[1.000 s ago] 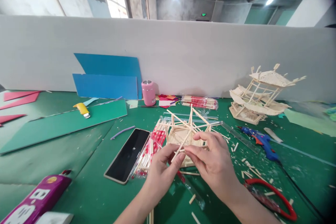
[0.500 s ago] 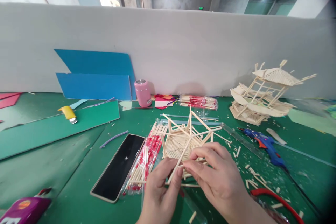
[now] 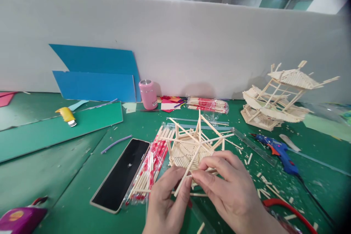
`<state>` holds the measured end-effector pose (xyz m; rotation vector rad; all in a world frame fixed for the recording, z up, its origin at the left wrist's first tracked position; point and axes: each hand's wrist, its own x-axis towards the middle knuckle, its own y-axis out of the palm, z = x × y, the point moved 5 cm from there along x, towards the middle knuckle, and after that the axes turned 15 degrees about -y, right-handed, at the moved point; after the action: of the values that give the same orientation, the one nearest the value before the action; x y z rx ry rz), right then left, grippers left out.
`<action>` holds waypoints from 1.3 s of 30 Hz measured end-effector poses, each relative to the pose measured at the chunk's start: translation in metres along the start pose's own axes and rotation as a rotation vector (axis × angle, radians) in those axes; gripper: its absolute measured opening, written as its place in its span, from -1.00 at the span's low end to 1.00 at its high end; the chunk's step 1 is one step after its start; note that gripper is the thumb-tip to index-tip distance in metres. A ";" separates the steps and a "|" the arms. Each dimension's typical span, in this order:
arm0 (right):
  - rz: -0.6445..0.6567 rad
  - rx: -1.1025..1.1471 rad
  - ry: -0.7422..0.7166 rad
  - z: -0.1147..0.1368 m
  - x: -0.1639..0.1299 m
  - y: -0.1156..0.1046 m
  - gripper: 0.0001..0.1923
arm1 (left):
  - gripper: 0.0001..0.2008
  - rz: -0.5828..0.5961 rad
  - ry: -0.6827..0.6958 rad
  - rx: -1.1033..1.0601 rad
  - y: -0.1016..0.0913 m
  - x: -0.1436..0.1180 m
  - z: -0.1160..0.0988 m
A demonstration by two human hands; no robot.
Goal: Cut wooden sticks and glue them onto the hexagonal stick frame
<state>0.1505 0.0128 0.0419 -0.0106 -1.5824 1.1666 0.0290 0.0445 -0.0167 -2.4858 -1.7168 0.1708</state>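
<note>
In front of me stands a pale wooden stick model (image 3: 181, 152), with a slatted floor, upright posts and roof sticks meeting at a raised centre. My left hand (image 3: 168, 199) pinches the lower end of a slanting wooden stick (image 3: 189, 167) between thumb and forefinger, at the model's near side. Beside it, my right hand (image 3: 231, 186) is closed, its thumb and fingertips pressed together against the same spot. A thin stick seems to run under the right fingers, though they hide most of it. Both hands cover the model's near edge.
Left of the model lie bagged sticks (image 3: 157, 153) and a phone (image 3: 120, 175). On the right are a blue glue gun (image 3: 276, 150), red-handled tool (image 3: 290, 212), stick scraps and a second stick model (image 3: 274, 102). Behind stand a pink flask (image 3: 148, 95) and blue boards (image 3: 95, 84).
The view has tilted down slightly, and the surroundings shift a little in it. Both hands keep nearly the same grip at the model's near side.
</note>
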 end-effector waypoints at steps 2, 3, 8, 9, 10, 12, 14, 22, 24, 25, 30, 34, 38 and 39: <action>0.032 0.028 0.009 -0.001 -0.002 0.000 -0.87 | -0.87 -0.022 0.014 -0.003 -0.001 -0.001 -0.001; 0.046 0.040 0.016 -0.001 -0.003 0.000 -0.87 | -0.87 -0.029 0.015 -0.001 0.000 -0.002 -0.001; 0.058 0.050 0.021 -0.002 -0.004 -0.002 -0.81 | -0.87 -0.060 -0.021 -0.015 0.000 -0.002 0.000; 0.067 0.048 0.013 -0.002 -0.003 -0.001 -0.82 | -0.87 -0.066 -0.032 -0.027 0.000 -0.002 0.000; 0.076 0.046 0.008 -0.002 -0.002 -0.001 -0.82 | -0.86 -0.066 -0.045 -0.036 0.000 -0.001 0.001; 0.091 0.047 -0.003 -0.002 0.001 0.000 -0.84 | -0.85 -0.054 -0.061 -0.045 0.001 -0.001 0.002; 0.091 0.051 -0.010 -0.002 0.003 0.000 -0.85 | -0.84 -0.038 -0.057 -0.044 0.001 -0.001 0.002; 0.084 0.057 -0.033 -0.002 0.004 0.000 -0.84 | -0.83 -0.009 -0.046 -0.046 0.001 0.000 -0.002; 0.083 0.060 -0.032 -0.003 0.004 0.001 -0.84 | -0.83 0.000 -0.050 -0.048 0.001 0.000 -0.003; 0.085 0.065 -0.030 -0.003 0.003 0.001 -0.84 | -0.83 0.004 -0.051 -0.047 0.001 0.000 -0.003; 0.098 0.064 -0.030 -0.003 0.004 0.002 -0.83 | -0.83 -0.002 -0.055 -0.056 0.003 0.002 0.000; 0.083 0.054 -0.015 -0.004 -0.004 -0.009 -0.77 | -0.83 -0.041 -0.050 -0.066 -0.002 -0.003 0.006; -0.246 0.002 0.282 -0.023 -0.035 -0.040 -0.60 | -0.67 -0.167 -0.056 -0.040 -0.021 -0.014 0.011; -0.342 0.000 0.398 -0.029 -0.048 -0.046 -0.62 | -0.67 -0.190 -0.074 -0.021 -0.026 -0.015 0.012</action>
<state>0.2155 -0.0178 0.0342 0.0259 -1.1768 0.8348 -0.0026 0.0400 -0.0243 -2.3398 -1.9818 0.2301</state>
